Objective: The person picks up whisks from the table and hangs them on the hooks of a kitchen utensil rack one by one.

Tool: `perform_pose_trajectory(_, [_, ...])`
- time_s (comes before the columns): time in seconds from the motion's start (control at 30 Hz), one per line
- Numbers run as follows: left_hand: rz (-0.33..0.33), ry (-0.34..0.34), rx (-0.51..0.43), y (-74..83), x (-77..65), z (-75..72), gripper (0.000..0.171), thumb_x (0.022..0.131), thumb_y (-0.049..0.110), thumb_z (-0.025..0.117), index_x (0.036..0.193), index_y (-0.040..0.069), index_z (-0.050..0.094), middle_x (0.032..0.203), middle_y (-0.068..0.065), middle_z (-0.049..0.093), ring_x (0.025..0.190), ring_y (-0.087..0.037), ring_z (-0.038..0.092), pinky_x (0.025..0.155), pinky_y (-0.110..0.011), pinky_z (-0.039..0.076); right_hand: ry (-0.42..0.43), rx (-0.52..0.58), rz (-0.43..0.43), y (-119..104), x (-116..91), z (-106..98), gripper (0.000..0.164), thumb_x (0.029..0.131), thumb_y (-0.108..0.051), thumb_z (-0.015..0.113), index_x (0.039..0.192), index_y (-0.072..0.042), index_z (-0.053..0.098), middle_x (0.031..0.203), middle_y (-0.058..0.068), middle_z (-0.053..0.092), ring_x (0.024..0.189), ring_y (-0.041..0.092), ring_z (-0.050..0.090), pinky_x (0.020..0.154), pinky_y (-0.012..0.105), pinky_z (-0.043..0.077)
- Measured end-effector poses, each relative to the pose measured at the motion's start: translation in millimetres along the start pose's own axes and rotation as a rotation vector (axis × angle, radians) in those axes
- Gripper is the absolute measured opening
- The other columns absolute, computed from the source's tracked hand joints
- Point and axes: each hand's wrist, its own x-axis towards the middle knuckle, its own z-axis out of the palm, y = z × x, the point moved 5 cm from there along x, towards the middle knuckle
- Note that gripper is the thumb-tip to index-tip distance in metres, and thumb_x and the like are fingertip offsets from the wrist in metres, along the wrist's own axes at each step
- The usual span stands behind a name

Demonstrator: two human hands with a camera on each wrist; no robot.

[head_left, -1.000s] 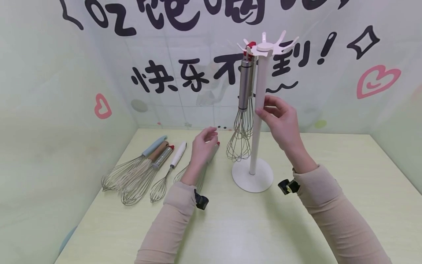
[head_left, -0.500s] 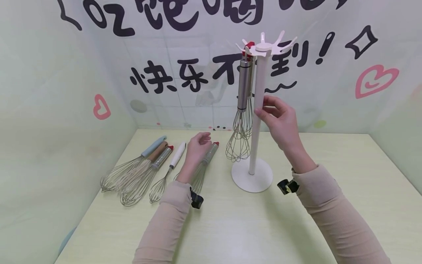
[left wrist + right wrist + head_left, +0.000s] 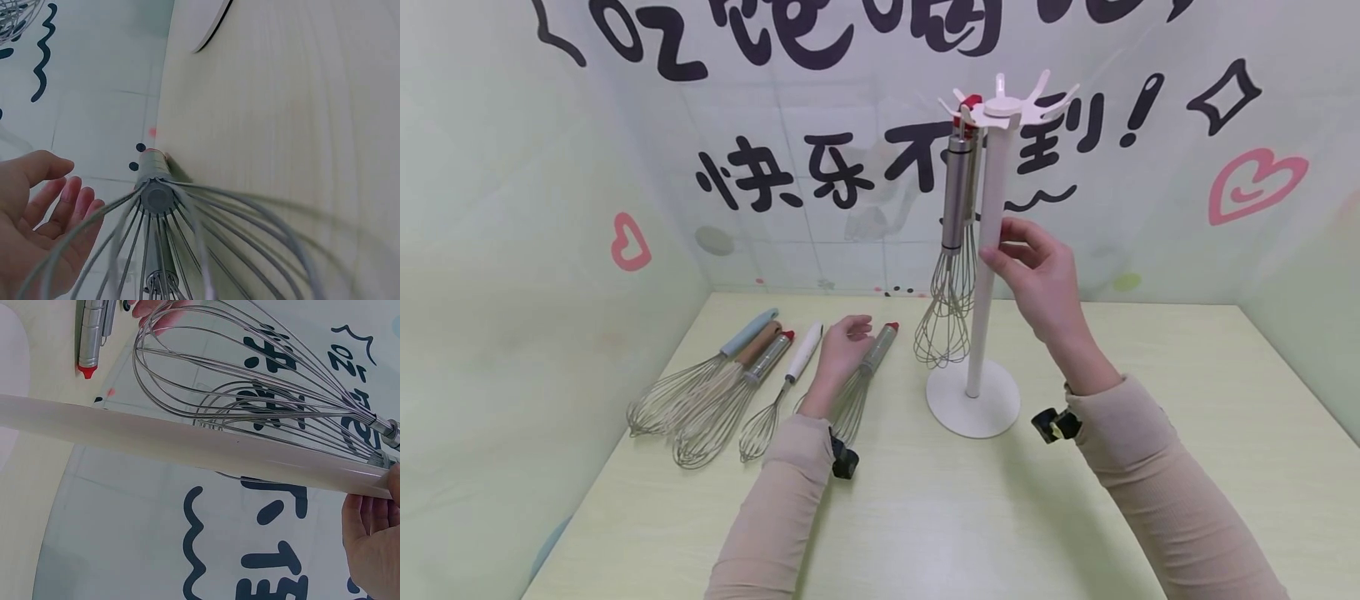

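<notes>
My right hand (image 3: 1043, 287) holds the pole of a white whisk stand (image 3: 985, 321), thumb and fingers on either side of it. Metal-handled whisks (image 3: 955, 196) with a red tip hang from the left hooks of the stand. Just above the table, my left hand (image 3: 841, 354) is beside a metal whisk (image 3: 880, 346) with a red end. In the left wrist view the fingers (image 3: 65, 209) are loosely bent and apart from the handle of that whisk (image 3: 154, 178). Another whisk, partly hidden by the left hand, lies close by.
To the left lie a blue-handled whisk (image 3: 748, 333), a brown-handled whisk (image 3: 762, 343), a metal whisk (image 3: 769, 360) and a white-handled whisk (image 3: 805, 354). A printed wall (image 3: 842, 242) stands behind the table (image 3: 925, 517). The round base (image 3: 951, 412) rests on the tabletop.
The left hand has moved left and down, away from the stand, toward the whisks on the table. The right hand stays on the pole, and the hanging whisks have not moved.
</notes>
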Motion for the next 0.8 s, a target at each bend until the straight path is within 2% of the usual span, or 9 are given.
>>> perform_pose_trajectory(0.43, [-0.049, -0.028, 0.047, -16.1, 0.9, 3.0, 0.043, 0.087, -0.002, 0.059, 0.130, 0.002, 0.054, 0.128, -0.020, 0.059, 0.121, -0.034, 0.055, 0.104, -0.041, 0.047, 0.001, -0.008, 0.005, 0, 0, 0, 0.036, 0.089, -0.003, 0.064, 0.124, 0.002, 0.058, 0.100, -0.017, 0.059, 0.095, 0.004, 0.061, 0.086, 0.014, 0.053])
perform_pose_trajectory(0.8, [-0.059, -0.039, 0.076, -29.5, 5.6, 8.4, 0.044, 0.086, -0.001, 0.061, 0.129, 0.001, 0.054, 0.127, -0.020, 0.060, 0.119, -0.033, 0.057, 0.102, -0.040, 0.049, 0.002, 0.007, 0.001, 2, 0, 0, 0.037, 0.088, -0.002, 0.064, 0.124, 0.004, 0.057, 0.100, -0.017, 0.059, 0.095, 0.004, 0.061, 0.087, 0.014, 0.053])
